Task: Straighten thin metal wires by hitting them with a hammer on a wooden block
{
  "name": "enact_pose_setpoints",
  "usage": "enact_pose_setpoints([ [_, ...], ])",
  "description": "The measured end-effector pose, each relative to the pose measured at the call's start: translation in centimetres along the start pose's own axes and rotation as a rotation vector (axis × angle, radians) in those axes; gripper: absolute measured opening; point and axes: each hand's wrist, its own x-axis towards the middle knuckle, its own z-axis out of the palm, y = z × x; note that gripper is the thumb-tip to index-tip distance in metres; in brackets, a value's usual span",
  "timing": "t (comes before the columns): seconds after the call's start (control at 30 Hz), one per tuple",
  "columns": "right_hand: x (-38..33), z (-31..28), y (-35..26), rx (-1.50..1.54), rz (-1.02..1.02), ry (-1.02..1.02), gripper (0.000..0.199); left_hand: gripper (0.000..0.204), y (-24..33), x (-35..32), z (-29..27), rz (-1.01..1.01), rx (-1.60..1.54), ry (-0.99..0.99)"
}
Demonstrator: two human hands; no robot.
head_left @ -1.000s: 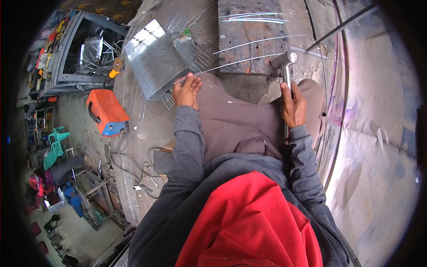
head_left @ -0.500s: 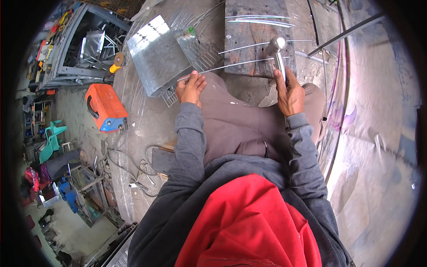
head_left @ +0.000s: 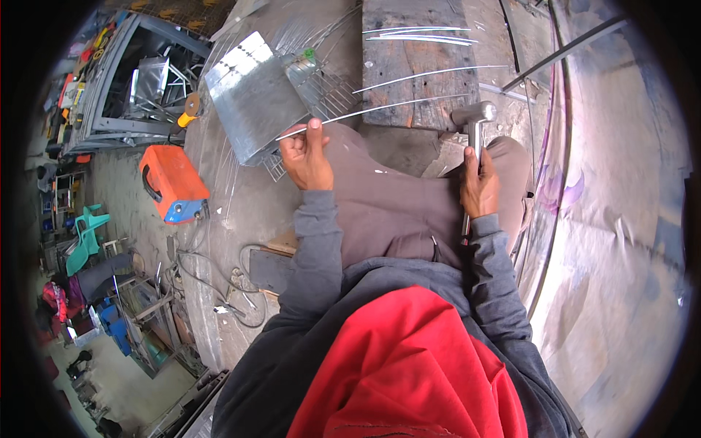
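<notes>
Between the thumb and fingers of my left hand (head_left: pixel 310 157) is the near end of a thin metal rod (head_left: pixel 394 106). The rod slants away to the right, and its far part passes over a worn wooden board (head_left: pixel 409 66). My right hand (head_left: pixel 480 184) is wrapped around the shaft of a shiny metal hammer (head_left: pixel 475 114), its head up by the board's near right corner. More loose rods (head_left: pixel 427 35) lie across the board, some close together near its far end. Left of the board, a bent sheet-metal piece (head_left: pixel 255 95) rests over a wire grid (head_left: pixel 332 84), beside my left hand.
An orange and blue machine (head_left: pixel 171 182) stands on the floor at left, with cables (head_left: pixel 212 274) trailing near my left arm. A yellow-handled tool (head_left: pixel 188 109) leans by a metal frame (head_left: pixel 117 117) full of scrap. A large pale sheet (head_left: pixel 606 255) spreads along my right side.
My right hand has come down toward me with the hammer, and its head now lies crosswise. My left hand has closed more firmly around the rod's end, which now sticks out past the fingers.
</notes>
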Motion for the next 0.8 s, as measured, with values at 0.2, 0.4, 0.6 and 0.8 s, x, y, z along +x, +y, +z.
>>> enact_pose_setpoints([
  [0.2, -0.3, -1.5, -3.2, 0.376, 0.324, -0.105, 0.048, 0.033, 9.1, -6.4, 7.4, 1.124, 0.368, -0.427],
  [0.4, 0.7, -1.7, 1.2, 0.459, 0.059, -0.163, 0.043, 0.028, 8.3, -10.5, 12.8, 1.092, 0.189, -0.582],
  [0.6, 0.1, -2.4, -2.1, 0.533, 0.445, -0.169, 0.046, 0.032, 8.6, -9.6, 12.4, 1.079, 0.217, -0.517],
  [0.8, 0.3, -2.4, -1.0, 0.668, 0.417, -0.17, 0.053, 0.033, 8.9, -9.1, 12.7, 1.086, 0.235, -0.473],
])
